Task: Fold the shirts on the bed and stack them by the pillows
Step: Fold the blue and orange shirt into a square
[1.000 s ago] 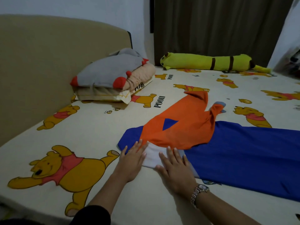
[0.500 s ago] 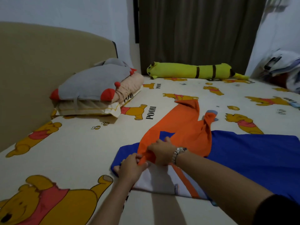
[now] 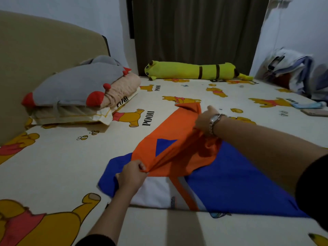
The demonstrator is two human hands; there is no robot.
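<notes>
Shirt (image 3: 230,176) in blue, orange and white lies spread on the bed sheet (image 3: 58,157) near the front edge of the mattress, its orange part folded over the blue body and reaching away toward the far side. Left hand (image 3: 132,175) pinches the near corner of the orange part between thumb and curled fingers, resting over the white panel and the blue sleeve area. Right hand (image 3: 206,121), wearing a metal wristwatch (image 3: 214,122), grips the far section of the orange fabric with fingers curled into it; the fabric is drawn taut between the two hands (a blue triangle shows on the stretched orange panel). Beyond the shirt, to the left, a stack of pillows (image 3: 79,102) sits against the beige headboard (image 3: 44,50), with a grey cushion with red corners on top. At the far edge of the bed, a long yellow-green plush bolster (image 3: 193,71) lies below the dark curtain (image 3: 195,29). A pile of clothes (image 3: 294,71) sits at the far right, with a phone (image 3: 315,112) on the sheet nearby.
</notes>
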